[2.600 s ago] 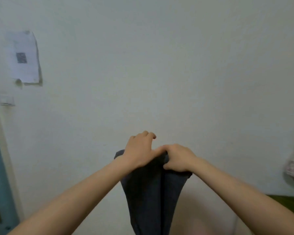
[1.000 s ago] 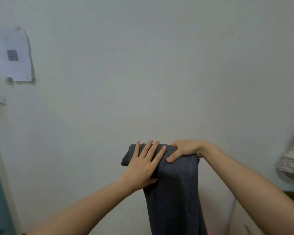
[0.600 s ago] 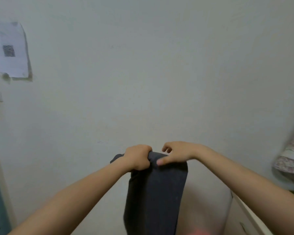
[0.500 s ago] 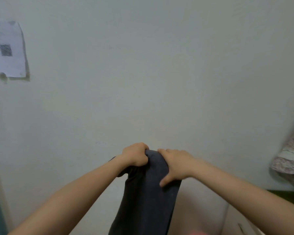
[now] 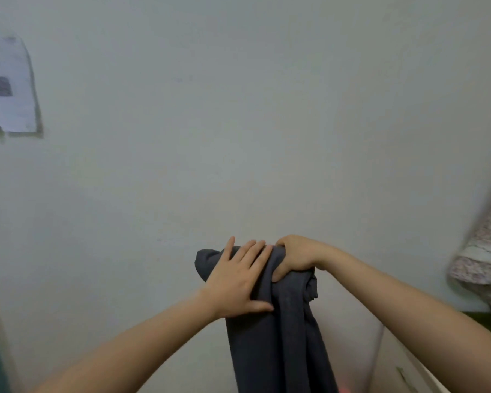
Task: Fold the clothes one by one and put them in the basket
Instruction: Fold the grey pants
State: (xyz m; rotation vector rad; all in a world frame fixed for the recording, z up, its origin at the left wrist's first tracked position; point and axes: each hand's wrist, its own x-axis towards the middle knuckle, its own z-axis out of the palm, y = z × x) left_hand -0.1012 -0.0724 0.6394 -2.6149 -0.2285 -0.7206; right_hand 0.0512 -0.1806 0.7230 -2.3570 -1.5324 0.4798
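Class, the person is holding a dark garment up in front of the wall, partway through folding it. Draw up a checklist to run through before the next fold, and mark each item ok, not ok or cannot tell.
1. The right hand grips the top of the dark garment: ok.
2. The left hand lies flat on the garment with its fingers straight: ok.
3. The layers lie smooth and even: not ok, the cloth bunches just below the right hand.
4. The garment's lower end hangs free: cannot tell, it runs out of the picture.
5. The basket is within reach: cannot tell, it is not in view.
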